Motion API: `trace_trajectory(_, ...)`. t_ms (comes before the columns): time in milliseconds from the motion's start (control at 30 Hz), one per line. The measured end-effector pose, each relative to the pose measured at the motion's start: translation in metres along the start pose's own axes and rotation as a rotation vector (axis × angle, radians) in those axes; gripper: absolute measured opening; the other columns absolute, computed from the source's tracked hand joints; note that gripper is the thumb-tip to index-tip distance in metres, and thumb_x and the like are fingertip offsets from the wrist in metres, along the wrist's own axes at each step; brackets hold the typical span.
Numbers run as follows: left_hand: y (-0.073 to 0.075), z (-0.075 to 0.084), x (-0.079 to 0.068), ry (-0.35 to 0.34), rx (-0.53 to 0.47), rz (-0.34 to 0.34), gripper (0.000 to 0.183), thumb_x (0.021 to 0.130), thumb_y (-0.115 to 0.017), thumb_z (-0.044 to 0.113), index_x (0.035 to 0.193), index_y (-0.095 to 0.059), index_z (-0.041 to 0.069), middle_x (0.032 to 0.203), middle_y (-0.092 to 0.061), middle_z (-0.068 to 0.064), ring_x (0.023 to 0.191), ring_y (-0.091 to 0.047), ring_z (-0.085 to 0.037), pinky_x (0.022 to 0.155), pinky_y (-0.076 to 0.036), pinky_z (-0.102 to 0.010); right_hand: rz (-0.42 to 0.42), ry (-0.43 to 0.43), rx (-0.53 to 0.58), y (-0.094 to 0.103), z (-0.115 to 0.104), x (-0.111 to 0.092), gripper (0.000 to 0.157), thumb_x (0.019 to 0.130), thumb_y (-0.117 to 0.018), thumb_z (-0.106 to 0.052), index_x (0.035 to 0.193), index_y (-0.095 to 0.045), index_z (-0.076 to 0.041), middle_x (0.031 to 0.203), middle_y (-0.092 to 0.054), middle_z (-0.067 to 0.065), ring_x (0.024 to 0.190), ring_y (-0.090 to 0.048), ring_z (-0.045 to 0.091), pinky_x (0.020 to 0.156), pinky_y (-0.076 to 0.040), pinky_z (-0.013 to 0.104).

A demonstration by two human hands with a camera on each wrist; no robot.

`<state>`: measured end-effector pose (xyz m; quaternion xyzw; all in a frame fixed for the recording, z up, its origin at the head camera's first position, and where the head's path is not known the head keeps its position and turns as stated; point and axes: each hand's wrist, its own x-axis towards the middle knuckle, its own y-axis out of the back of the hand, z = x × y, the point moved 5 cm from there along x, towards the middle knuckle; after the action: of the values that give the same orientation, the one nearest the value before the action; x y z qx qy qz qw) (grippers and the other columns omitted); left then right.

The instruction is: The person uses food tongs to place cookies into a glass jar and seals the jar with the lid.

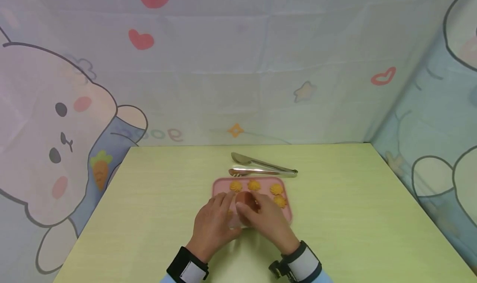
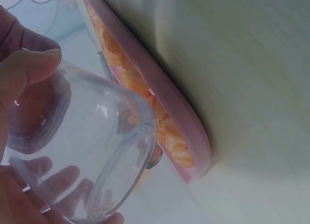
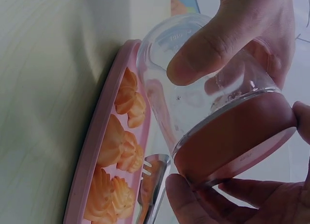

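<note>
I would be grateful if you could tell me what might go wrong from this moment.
The clear glass jar, held tilted in the left hand, looks smooth and might slip, perhaps landing on the yellow piped cookies. If the brown lid, gripped by the right hand, gives suddenly, a hand could jerk and knock the pink tray close by. A pushed tray might also bump the metal tongs lying just behind it.

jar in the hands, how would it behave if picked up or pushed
The jar is probably stiff and perhaps breakable: its clear wall looks like glass. Its smooth, shiny surface may be slippery. On its side, the round body and lid would likely let it roll.
</note>
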<state>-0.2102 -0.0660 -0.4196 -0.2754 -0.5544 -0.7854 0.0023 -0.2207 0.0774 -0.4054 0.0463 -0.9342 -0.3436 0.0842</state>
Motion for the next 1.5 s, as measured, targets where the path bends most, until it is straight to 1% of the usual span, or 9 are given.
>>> trace_trajectory(133,0.001,0.0,-0.001,0.009,-0.009,-0.006,0.086,0.059,-0.082,0.039,0.135,-0.048,0.017,0.119,-0.061,-0.008,0.104,-0.057,-0.025,0.076,-0.055,-0.044,-0.012,0.076,0.026,0.002,-0.001,-0.001,0.062,0.086,-0.064,-0.047,0.129,-0.057,-0.002,0.113,-0.065,0.016,0.094,-0.059,0.025,0.08,-0.054,0.046)
trace_trajectory(367,0.002,0.0,-0.002,0.039,-0.055,-0.034,0.088,0.058,-0.082,0.042,0.135,-0.048,0.017,0.121,-0.06,-0.007,0.103,-0.057,-0.023,0.072,-0.055,-0.043,-0.098,0.286,0.117,0.009,0.004,-0.002,0.069,0.083,-0.072,-0.032,0.139,-0.046,0.0,0.13,-0.055,0.022,0.107,-0.056,0.031,0.087,-0.051,0.054)
trace_trajectory(533,0.001,0.0,-0.002,0.035,-0.071,-0.029,0.089,0.057,-0.082,0.045,0.134,-0.049,0.017,0.119,-0.061,-0.006,0.1,-0.058,-0.021,0.069,-0.056,-0.042,-0.124,0.371,0.116,0.012,0.009,-0.002,0.071,0.081,-0.075,-0.027,0.14,-0.044,-0.002,0.135,-0.051,0.022,0.112,-0.053,0.032,0.091,-0.05,0.054)
trace_trajectory(667,0.002,0.0,-0.002,0.03,-0.058,-0.025,0.09,0.057,-0.082,0.047,0.135,-0.049,0.017,0.119,-0.061,-0.006,0.101,-0.058,-0.022,0.07,-0.056,-0.042,-0.128,0.337,0.128,0.012,0.008,-0.001,0.074,0.081,-0.075,-0.03,0.141,-0.043,-0.002,0.138,-0.049,0.022,0.117,-0.051,0.032,0.093,-0.048,0.055)
trace_trajectory(867,0.003,-0.001,0.0,0.018,-0.011,-0.014,0.089,0.057,-0.082,0.044,0.134,-0.049,0.015,0.119,-0.061,-0.008,0.104,-0.057,-0.025,0.076,-0.055,-0.044,-0.039,0.096,0.117,0.011,0.007,0.002,0.069,0.086,-0.064,-0.046,0.139,-0.048,-0.003,0.134,-0.055,0.022,0.111,-0.057,0.033,0.09,-0.05,0.055)
trace_trajectory(1000,0.003,-0.001,0.001,0.002,-0.003,-0.01,0.086,0.057,-0.082,0.041,0.132,-0.05,0.015,0.117,-0.061,-0.008,0.105,-0.056,-0.024,0.077,-0.055,-0.044,-0.002,0.009,0.061,0.009,0.005,0.004,0.066,0.089,-0.059,-0.049,0.134,-0.053,-0.002,0.125,-0.062,0.022,0.102,-0.063,0.032,0.086,-0.052,0.052)
trace_trajectory(1267,0.001,0.001,0.001,-0.002,0.003,-0.033,0.087,0.059,-0.083,0.042,0.134,-0.048,0.015,0.119,-0.061,-0.008,0.106,-0.056,-0.024,0.079,-0.055,-0.043,-0.024,0.024,0.074,0.006,0.002,0.004,0.053,0.085,-0.065,-0.047,0.121,-0.064,-0.008,0.11,-0.068,0.012,0.093,-0.062,0.024,0.079,-0.055,0.047)
trace_trajectory(1367,0.001,0.002,0.001,0.001,-0.004,-0.039,0.087,0.059,-0.083,0.043,0.134,-0.047,0.017,0.118,-0.06,-0.008,0.106,-0.056,-0.024,0.077,-0.055,-0.043,-0.05,0.068,0.079,0.008,0.003,0.002,0.056,0.085,-0.067,-0.044,0.126,-0.06,-0.006,0.114,-0.066,0.014,0.096,-0.061,0.025,0.081,-0.055,0.048)
trace_trajectory(1500,0.001,0.002,0.001,0.011,-0.024,-0.036,0.087,0.059,-0.082,0.043,0.135,-0.048,0.018,0.118,-0.06,-0.007,0.103,-0.056,-0.022,0.073,-0.056,-0.043,-0.091,0.173,0.099,0.013,0.004,0.0,0.066,0.081,-0.072,-0.039,0.134,-0.052,-0.005,0.125,-0.06,0.016,0.103,-0.058,0.026,0.086,-0.053,0.05)
